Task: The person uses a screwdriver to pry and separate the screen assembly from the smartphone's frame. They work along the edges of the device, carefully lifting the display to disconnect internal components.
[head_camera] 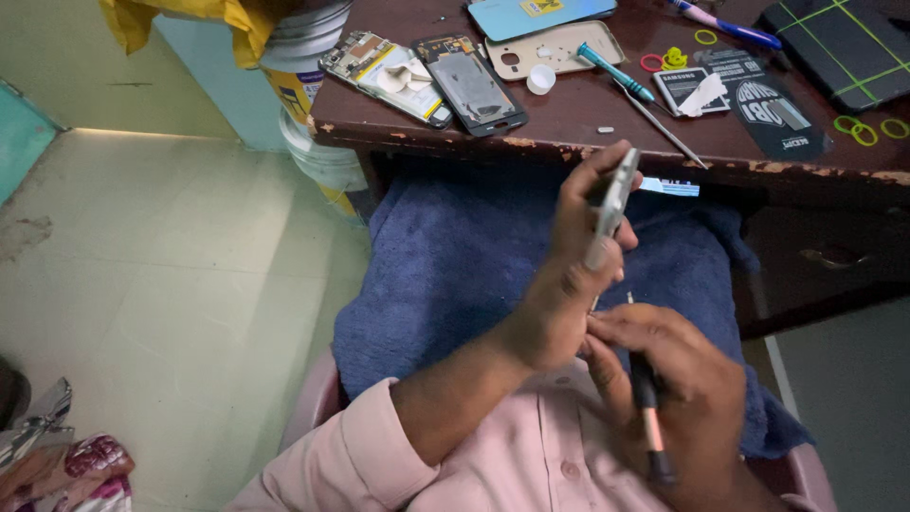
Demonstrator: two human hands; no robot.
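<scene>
The left hand (578, 248) grips a slim silver phone body (614, 201) edge-on above the blue towel (455, 265) on the lap, exposing its lower end to the thin black-handled screwdriver (648, 408) clasped in the right hand (678, 379). Loose parts wait on the brown wooden desk (569, 118).

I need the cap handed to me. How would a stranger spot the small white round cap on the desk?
On the dark brown wooden desk, look between the black phone frame and the beige phone back cover. The small white round cap is the only round white piece there.
</scene>
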